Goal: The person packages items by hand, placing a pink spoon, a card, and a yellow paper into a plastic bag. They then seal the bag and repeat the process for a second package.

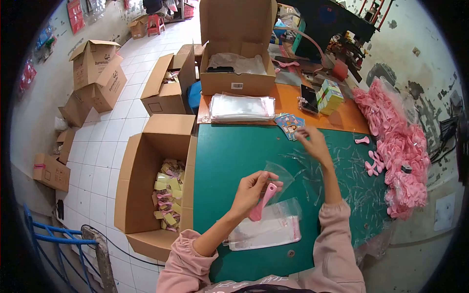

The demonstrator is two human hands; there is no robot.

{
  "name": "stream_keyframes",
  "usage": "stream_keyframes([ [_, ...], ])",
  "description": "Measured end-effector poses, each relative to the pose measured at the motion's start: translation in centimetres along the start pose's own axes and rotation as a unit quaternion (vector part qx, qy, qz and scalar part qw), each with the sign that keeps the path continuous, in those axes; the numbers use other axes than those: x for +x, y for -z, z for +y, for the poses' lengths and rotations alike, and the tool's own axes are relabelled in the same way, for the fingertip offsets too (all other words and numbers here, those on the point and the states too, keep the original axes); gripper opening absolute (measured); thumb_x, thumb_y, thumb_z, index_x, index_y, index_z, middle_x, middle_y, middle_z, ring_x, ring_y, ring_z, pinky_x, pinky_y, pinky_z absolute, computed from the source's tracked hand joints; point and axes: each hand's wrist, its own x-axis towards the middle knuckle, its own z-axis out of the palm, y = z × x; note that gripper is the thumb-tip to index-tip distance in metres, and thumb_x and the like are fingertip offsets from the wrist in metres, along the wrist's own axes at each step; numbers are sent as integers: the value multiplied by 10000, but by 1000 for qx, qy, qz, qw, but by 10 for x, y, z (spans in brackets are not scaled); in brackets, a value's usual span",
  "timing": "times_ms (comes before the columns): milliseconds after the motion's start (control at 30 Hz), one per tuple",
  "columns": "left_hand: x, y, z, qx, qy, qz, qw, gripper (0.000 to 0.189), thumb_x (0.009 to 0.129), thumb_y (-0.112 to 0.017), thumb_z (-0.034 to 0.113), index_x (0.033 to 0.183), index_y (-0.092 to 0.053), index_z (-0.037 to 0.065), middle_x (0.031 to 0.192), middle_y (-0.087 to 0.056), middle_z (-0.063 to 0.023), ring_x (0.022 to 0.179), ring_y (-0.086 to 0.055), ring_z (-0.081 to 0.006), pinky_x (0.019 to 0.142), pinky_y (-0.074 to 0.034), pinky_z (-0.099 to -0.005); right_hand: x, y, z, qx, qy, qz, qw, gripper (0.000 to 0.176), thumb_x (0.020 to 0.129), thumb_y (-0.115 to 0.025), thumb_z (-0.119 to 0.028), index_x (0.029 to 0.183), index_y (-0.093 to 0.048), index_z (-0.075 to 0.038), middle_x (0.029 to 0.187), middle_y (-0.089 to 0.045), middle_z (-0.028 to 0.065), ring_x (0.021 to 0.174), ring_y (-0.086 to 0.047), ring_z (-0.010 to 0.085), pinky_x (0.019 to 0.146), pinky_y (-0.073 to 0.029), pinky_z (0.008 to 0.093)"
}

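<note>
My left hand is closed on a pink plastic spoon and a clear plastic bag, holding both above the green table top. The spoon tilts, its wider end low. Below that hand lies a stack of clear bags. My right hand reaches to the far side of the table, its fingers bent together at the edge of a small fan of printed cards. The fingertips appear to pinch a card there, partly covered by the hand.
Loose pink spoons lie by a large heap of bagged pink spoons on the right. An open carton of packed pieces stands left of the table. Behind are more clear bags, an open box and a yellowish card stack.
</note>
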Motion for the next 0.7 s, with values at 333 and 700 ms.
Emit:
stream_keyframes([
  [333, 0, 5, 0, -8, -33, 7, 999, 269, 963, -460, 218, 1013, -569, -23, 948, -648, -129, 847, -643, -186, 745, -524, -268, 25, -19, 44, -53, -38, 163, 984, 206, 782, -622, -121, 955, -603, -10, 795, -622, 189, 762, -604, 366, 702, -466, 416],
  [700, -1, 7, 5, 122, -65, -31, 990, 225, 936, -497, 139, 966, -642, -30, 849, -670, -69, 779, -627, -114, 718, -501, -225, -95, 74, -107, 24, 90, -44, 995, 238, 794, -575, 30, 1010, -651, -35, 763, -609, 87, 641, -555, 147, 568, -440, 266],
])
